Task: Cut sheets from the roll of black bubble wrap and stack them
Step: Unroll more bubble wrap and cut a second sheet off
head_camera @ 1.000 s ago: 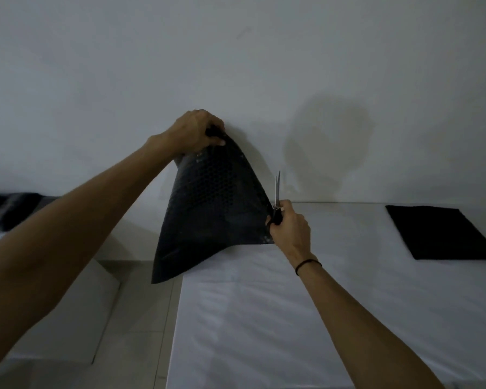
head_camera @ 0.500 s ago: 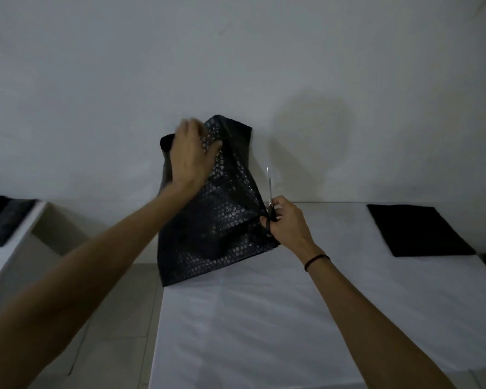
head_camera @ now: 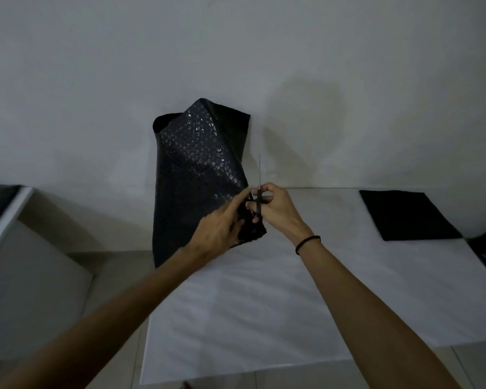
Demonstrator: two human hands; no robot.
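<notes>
At the far left corner of the table (head_camera: pixel 264 299), our right hand (head_camera: pixel 278 211) grips scissors (head_camera: pixel 259 204), our left hand (head_camera: pixel 216 234) touches the bubble wrap (head_camera: pixel 197 169), hold unclear

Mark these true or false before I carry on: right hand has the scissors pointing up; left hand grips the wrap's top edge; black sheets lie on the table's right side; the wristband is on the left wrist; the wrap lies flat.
1. The right hand holds the scissors with the blades pointing up. True.
2. The left hand grips the top edge of the bubble wrap. False: it is on the wrap's lower part, beside the scissors.
3. Black sheets lie flat on the right side of the table. True.
4. The wristband is on the left wrist. False: it is on the right wrist.
5. The bubble wrap lies flat on the table. False: it stands up at the table's left edge.
</notes>
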